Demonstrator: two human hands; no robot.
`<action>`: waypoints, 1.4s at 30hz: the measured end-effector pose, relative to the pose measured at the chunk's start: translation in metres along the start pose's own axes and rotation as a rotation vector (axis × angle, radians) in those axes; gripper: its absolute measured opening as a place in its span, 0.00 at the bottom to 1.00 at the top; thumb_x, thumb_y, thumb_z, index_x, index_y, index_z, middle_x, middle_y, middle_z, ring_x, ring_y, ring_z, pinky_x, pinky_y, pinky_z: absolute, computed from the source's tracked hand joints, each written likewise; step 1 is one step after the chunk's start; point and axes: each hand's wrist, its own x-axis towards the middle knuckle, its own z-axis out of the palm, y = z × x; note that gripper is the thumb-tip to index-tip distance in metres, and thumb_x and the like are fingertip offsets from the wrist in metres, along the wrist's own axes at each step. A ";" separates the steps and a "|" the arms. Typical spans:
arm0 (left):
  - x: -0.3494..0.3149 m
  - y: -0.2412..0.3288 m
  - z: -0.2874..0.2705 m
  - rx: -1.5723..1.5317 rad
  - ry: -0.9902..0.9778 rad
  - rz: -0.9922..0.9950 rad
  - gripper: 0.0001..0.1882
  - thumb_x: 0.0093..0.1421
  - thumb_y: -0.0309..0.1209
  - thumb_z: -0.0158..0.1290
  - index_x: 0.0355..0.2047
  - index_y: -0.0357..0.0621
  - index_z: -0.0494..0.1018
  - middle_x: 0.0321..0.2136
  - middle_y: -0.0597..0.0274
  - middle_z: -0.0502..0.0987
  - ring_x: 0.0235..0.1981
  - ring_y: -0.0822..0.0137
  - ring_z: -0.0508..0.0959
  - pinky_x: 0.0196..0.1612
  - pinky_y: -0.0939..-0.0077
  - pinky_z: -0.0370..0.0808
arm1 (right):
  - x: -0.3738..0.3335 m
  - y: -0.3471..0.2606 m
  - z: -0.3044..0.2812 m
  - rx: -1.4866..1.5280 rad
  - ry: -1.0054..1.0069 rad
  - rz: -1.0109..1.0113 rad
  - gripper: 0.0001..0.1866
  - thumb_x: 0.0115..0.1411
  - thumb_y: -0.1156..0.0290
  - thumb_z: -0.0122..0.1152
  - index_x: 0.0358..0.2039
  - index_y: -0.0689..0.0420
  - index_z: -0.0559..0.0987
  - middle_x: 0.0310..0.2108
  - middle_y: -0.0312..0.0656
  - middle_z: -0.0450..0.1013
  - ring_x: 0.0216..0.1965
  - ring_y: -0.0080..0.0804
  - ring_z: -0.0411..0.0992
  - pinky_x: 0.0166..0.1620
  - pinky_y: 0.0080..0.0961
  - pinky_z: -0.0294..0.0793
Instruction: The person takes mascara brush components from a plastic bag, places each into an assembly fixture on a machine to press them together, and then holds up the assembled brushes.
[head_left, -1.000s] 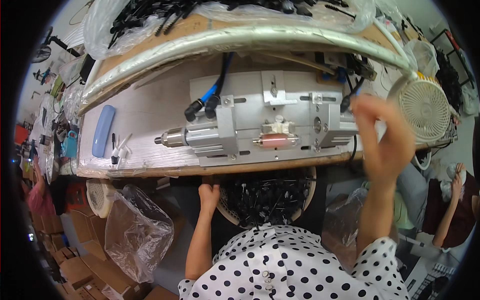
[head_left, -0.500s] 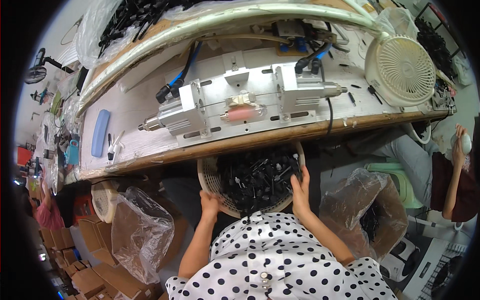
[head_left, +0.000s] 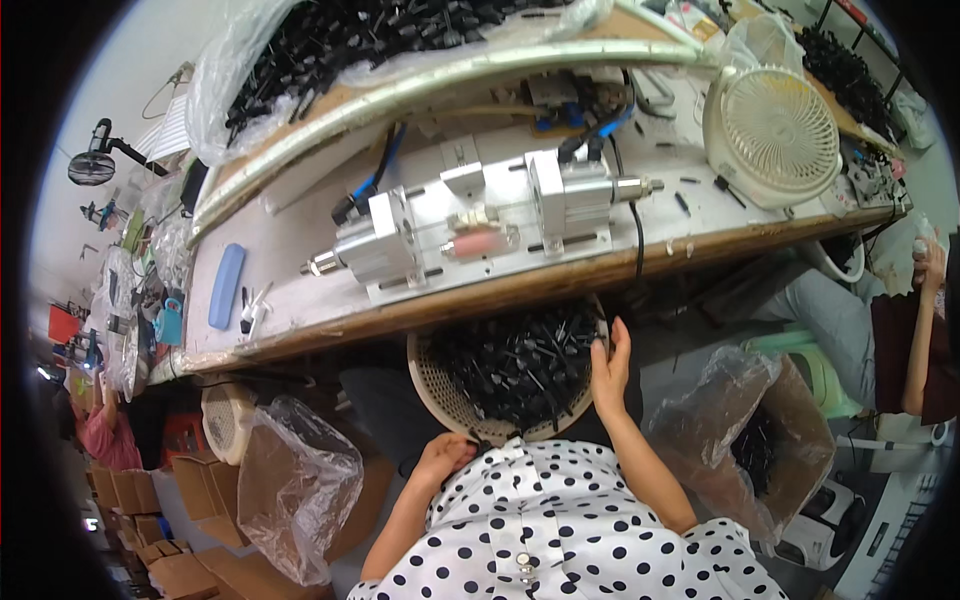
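Note:
A round cream plastic basket [head_left: 430, 378] sits at my lap, just under the table edge, filled with a heap of small black parts with thin stems [head_left: 525, 365]. My left hand [head_left: 444, 459] is at the basket's near left, below its rim, with fingers curled together; a bit of black shows by the fingertips, too small to name. Against the basket's right rim lies my right hand [head_left: 611, 372], its fingers stretched upward and thumb apart, not wrapped round anything.
On the table stands a metal fixture with two cylinders [head_left: 470, 240], with a blue tray [head_left: 227, 287] to its left and a white fan [head_left: 772, 135] to its right. Plastic-lined boxes [head_left: 300, 480] flank me. At the far right another person's hand [head_left: 930, 262] holds something pale.
My left hand has left the basket's left rim and moved down toward me, fingers curling. My right hand has loosened and straightened its fingers along the right rim. The view has shifted slightly.

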 end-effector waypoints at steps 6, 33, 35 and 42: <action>-0.004 -0.007 -0.002 -0.024 -0.026 0.187 0.15 0.58 0.32 0.50 0.43 0.36 0.67 0.32 0.58 0.75 0.33 0.69 0.75 0.36 0.76 0.73 | -0.014 -0.001 -0.028 0.050 -0.078 0.068 0.26 0.57 0.70 0.53 0.56 0.58 0.59 0.51 0.48 0.62 0.51 0.36 0.62 0.49 0.27 0.64; -0.099 0.260 -0.100 0.838 0.169 1.200 0.08 0.54 0.28 0.53 0.34 0.39 0.73 0.28 0.54 0.76 0.28 0.60 0.77 0.32 0.72 0.73 | 0.236 -0.363 0.098 -0.576 -0.338 -1.278 0.11 0.46 0.78 0.56 0.33 0.57 0.75 0.29 0.45 0.68 0.32 0.44 0.67 0.37 0.34 0.67; -0.098 0.304 -0.111 0.735 0.332 1.376 0.05 0.52 0.24 0.53 0.31 0.38 0.74 0.24 0.56 0.75 0.24 0.63 0.75 0.29 0.73 0.72 | 0.246 -0.363 0.110 -0.663 -0.383 -1.183 0.11 0.46 0.76 0.56 0.33 0.57 0.75 0.30 0.45 0.68 0.34 0.45 0.67 0.39 0.34 0.67; -0.019 0.453 -0.115 0.672 0.787 1.577 0.06 0.51 0.25 0.48 0.28 0.40 0.74 0.26 0.50 0.74 0.29 0.54 0.75 0.34 0.65 0.71 | 0.254 -0.365 0.099 -0.512 -0.465 -0.982 0.12 0.47 0.73 0.59 0.35 0.57 0.76 0.27 0.42 0.71 0.32 0.34 0.70 0.36 0.27 0.69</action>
